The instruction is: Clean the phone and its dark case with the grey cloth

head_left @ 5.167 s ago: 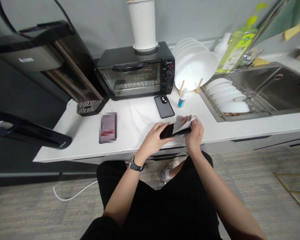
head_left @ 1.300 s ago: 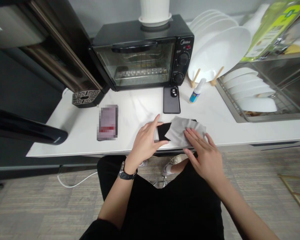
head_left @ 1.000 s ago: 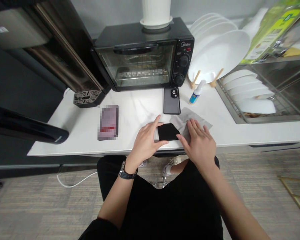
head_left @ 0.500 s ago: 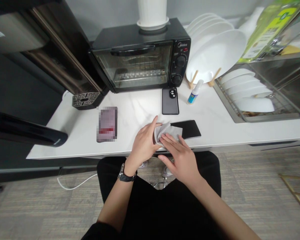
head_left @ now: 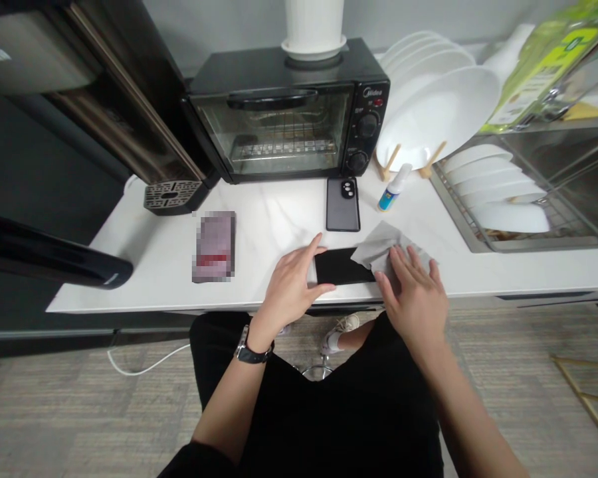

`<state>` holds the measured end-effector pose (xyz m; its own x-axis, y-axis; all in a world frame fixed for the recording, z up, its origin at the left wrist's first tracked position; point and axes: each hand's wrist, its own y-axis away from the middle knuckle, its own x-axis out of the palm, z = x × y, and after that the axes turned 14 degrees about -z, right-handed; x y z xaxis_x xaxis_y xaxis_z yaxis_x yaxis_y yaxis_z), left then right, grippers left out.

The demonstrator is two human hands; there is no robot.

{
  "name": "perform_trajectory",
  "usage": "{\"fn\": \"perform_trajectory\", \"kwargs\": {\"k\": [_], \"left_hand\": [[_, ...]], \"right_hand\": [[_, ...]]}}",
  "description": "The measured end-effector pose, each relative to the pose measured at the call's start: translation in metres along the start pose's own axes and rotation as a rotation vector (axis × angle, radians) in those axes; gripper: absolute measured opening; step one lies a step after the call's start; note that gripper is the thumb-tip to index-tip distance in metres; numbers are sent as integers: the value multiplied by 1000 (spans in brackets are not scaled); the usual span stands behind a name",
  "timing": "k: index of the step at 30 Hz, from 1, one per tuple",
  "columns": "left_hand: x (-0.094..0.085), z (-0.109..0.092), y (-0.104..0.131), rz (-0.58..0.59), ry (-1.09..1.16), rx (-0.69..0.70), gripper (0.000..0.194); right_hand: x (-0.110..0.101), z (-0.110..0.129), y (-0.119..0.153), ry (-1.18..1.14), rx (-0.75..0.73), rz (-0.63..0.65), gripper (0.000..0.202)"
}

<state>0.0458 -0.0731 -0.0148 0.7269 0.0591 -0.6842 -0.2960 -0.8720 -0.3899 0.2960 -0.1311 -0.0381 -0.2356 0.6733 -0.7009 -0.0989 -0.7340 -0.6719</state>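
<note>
White counter | black glossy phone flat | left hand steadies it | right hand flat on grey cloth

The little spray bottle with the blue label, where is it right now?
In the head view the spray bottle lies tilted on the white counter, right of the grey phone case, just before the plate rack.

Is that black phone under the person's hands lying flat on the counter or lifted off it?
Flat. The black phone rests screen-up on the counter, the left hand steadying one end and the grey cloth covering the other.
</note>
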Motion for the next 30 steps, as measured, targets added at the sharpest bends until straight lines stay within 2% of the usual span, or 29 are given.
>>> {"fn": "perform_trajectory", "kwargs": {"k": [3,7,10,12,15,18,22,27,30], "left_hand": [[0,0,0,-11,7,1,103],[2,4,1,-33,-8,16,96],[5,10,2,-24,-50,20,95],[6,11,2,-8,-76,16,97],[5,10,2,6,-73,26,105],[3,6,1,7,-47,29,109],[1,4,0,3,-14,17,104],[1,3,0,-6,2,6,104],[0,2,0,-4,0,5,103]], "right_hand": [[13,18,-7,-1,-16,1,68],[24,61,-9,-137,-94,54,73],[24,89,-4,-258,-153,118,73],[18,96,2,-321,-178,158,73],[5,87,11,-377,-193,192,63],[-11,64,19,-370,-196,191,53],[-23,30,25,-274,-143,167,50],[-16,-2,11,-158,-31,103,50],[-4,-5,-2,-99,0,55,51]]}}
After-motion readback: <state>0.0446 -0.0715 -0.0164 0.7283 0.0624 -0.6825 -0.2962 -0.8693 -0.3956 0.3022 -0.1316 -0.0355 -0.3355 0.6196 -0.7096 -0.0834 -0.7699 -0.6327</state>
